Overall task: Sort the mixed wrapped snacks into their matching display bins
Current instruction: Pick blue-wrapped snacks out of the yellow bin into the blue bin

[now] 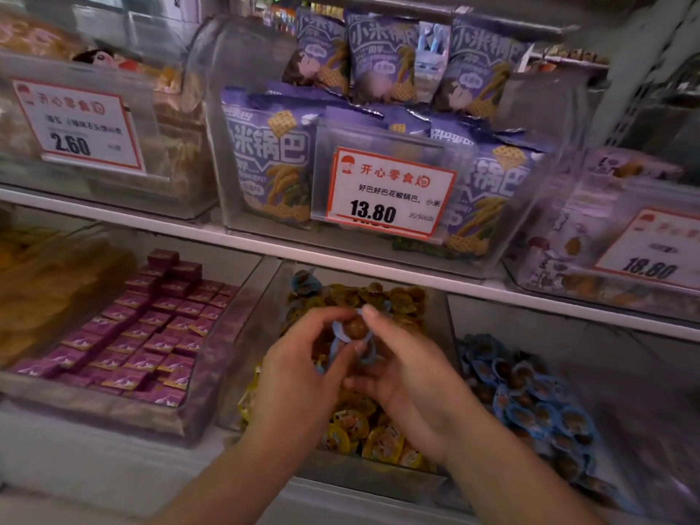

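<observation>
While both your left hand [303, 358] and right hand [401, 358] pinch the blue-wrapped snack [354, 329] over the yellow bin [261, 316], carry it rightward to the blue bin [538, 407].

I'm standing in a snack shop, facing white shelves [265, 240] lined with clear bins [560, 176] of wrapped snacks. Red-bordered price tags [390, 191] with Chinese text hang on the bin fronts, reading 13.80, 2.60 and 18.80. Purple bags [382, 54] stand in rows above, and below lie purple packets [151, 327], yellow snacks [360, 430] and blue snacks [538, 403] sold loose.
</observation>
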